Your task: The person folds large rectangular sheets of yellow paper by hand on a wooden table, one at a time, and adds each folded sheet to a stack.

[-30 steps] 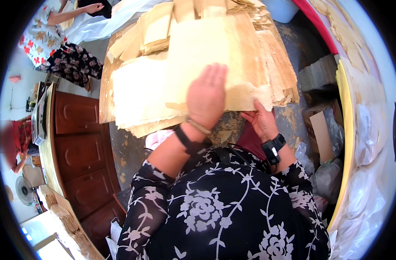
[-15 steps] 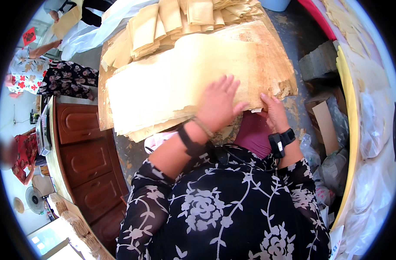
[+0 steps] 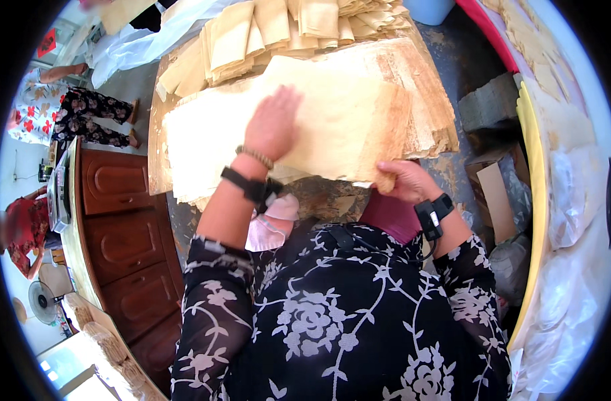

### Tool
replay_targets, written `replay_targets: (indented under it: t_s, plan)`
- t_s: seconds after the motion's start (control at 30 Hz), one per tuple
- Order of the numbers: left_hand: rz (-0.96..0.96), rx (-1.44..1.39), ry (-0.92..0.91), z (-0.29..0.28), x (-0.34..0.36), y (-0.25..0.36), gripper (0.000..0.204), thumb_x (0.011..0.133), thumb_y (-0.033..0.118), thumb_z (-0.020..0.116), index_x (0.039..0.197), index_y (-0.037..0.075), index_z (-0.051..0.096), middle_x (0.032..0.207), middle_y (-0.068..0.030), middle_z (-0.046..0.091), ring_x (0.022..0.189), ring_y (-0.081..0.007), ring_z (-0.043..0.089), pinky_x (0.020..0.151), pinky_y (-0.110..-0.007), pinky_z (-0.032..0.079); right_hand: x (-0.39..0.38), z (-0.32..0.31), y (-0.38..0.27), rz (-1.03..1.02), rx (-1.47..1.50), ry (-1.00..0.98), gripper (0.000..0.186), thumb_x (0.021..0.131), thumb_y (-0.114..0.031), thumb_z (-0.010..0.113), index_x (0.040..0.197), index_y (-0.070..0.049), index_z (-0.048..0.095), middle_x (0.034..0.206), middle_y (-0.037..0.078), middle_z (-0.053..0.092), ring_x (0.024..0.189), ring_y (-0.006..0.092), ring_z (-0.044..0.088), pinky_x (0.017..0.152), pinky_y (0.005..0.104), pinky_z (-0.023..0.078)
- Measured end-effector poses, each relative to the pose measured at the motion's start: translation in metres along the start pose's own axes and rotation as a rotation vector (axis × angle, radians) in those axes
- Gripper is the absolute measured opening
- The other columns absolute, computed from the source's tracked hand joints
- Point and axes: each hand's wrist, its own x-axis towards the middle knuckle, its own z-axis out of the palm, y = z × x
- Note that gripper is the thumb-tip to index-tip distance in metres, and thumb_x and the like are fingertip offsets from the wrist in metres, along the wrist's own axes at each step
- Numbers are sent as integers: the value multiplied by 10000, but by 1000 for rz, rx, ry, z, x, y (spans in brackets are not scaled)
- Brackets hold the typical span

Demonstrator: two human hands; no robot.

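Left hand is lying flat, fingers spread, on the top sheet of the stack; right hand is pinching its near right edge (sheet running left-right, ahead of her).

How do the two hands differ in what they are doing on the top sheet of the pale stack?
The left hand lies flat, palm down and fingers spread, on the middle of the top sheet; the right hand curls its fingers around the sheet's near right corner. The left wrist carries a bead bracelet and a black band, the right only a black band. Both touch the same sheet.
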Motion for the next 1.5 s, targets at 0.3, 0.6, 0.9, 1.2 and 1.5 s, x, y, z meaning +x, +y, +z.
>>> replay_targets:
  t_s: [0.3,0.6,0.9,1.2,1.5]
  plan:
    - [36,-516,191,16,-129,44,547,704,-6,652,1241,83,600,1226,-126,636,1190,-306,572,979,-402,462,-4,110,34,-28,-425,-451,481,884,-193,689,1314,-52,526,1203,82,637,1076,172,618,910,325,518]
    - [-874,-1359,158,10,-130,-15,307,920,324,647,980,26,686,734,-3,634,579,-66,508,508,-207,375,13,137,-17,-1353,-1619,-32,369,853,-175,675,1221,-184,658,1434,85,486,1319,297,449,1114,415,333]
    - [-871,-1160,44,26,-116,-38,398,883,293,640,994,-88,663,770,-142,686,686,-243,668,609,-352,527,61,139,-10,-1357,-1931,183,474,854,-395,648,1307,-281,572,1428,63,458,1362,288,367,1145,543,205]
    - [-821,62,194,-22,-110,4,626,773,368,738,1269,33,556,1290,-210,567,1178,-338,552,912,-416,466,75,127,-16,-1250,-2052,150,452,871,-436,615,1307,-335,550,1407,42,474,1307,272,415,1087,547,277]
    - [-271,-112,-46,-11,-100,10,630,773,169,712,1345,68,468,1401,-187,465,1302,-351,442,1033,-417,412,74,133,-61,-1233,-2109,35,496,810,-329,669,1267,-163,569,1354,44,517,1211,232,497,979,374,417]
